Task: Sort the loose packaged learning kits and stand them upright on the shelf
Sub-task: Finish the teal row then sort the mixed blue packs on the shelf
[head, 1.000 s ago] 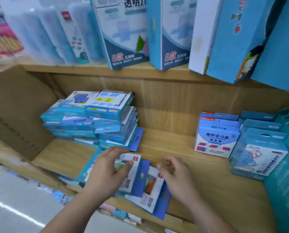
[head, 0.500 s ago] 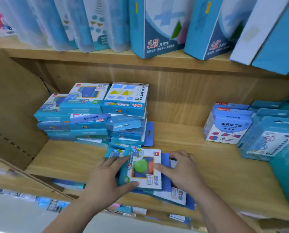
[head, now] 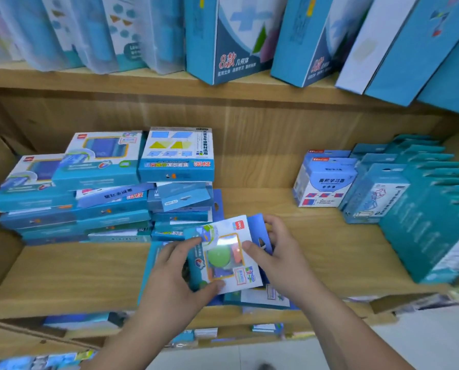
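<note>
The left hand (head: 169, 284) and right hand (head: 284, 265) are pinching a white-fronted kit (head: 223, 259) by opposite edges, just above the loose kits (head: 263, 297) on the shelf (head: 63, 276), and probably should be keeping both sides supported while tipping it upright.

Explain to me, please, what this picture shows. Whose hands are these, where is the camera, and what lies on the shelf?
There is no machine here: a person works with two bare hands. The camera sits on the person's head and looks forward and down. The left hand and right hand together hold one flat kit with a green circle on it, above other loose kits lying on the wooden shelf. To the left is a stack of flat blue boxes; to the right, upright kits stand in rows. Above stand tall boxes.
</note>
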Demonstrator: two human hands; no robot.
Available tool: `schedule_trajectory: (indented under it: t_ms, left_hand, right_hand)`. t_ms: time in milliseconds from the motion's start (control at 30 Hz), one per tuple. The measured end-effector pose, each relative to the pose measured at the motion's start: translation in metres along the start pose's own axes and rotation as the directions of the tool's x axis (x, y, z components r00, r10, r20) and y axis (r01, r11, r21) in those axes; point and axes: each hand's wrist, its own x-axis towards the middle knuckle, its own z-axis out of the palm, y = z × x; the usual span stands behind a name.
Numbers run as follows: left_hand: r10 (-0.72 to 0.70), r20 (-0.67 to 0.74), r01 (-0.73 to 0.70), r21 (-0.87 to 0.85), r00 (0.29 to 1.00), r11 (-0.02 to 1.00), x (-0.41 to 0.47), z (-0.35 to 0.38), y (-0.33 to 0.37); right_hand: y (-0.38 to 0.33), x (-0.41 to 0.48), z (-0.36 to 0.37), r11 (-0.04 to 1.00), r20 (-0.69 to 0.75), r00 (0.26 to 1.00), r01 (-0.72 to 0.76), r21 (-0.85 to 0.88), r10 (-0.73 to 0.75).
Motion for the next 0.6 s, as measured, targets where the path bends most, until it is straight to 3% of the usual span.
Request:
schedule_trajectory:
  t_ms: [233, 433, 600]
  left_hand:
    - [-0.003, 0.076, 0.015, -0.159, 0.997, 0.987, 0.015, 0.016, 0.025]
    - [0.126, 0.039, -0.124, -0.049, 0.991, 0.991, 0.065, 0.034, 0.063]
    - [0.117, 0.315, -0.07, -0.157, 0.942, 0.985, 0.112, 0.056, 0.087]
  right_hand:
    - [-0.02, 0.009, -0.06, 0.992, -0.046, 0.991, 0.121, -0.017, -0.122]
    - [-0.027, 0.035, -0.106, 0.942, 0.059, 0.973, 0.229, -0.243, -0.222]
    - [-0.024, 0.06, -0.122, 0.873, 0.18, 0.952, 0.299, -0.386, -0.246]
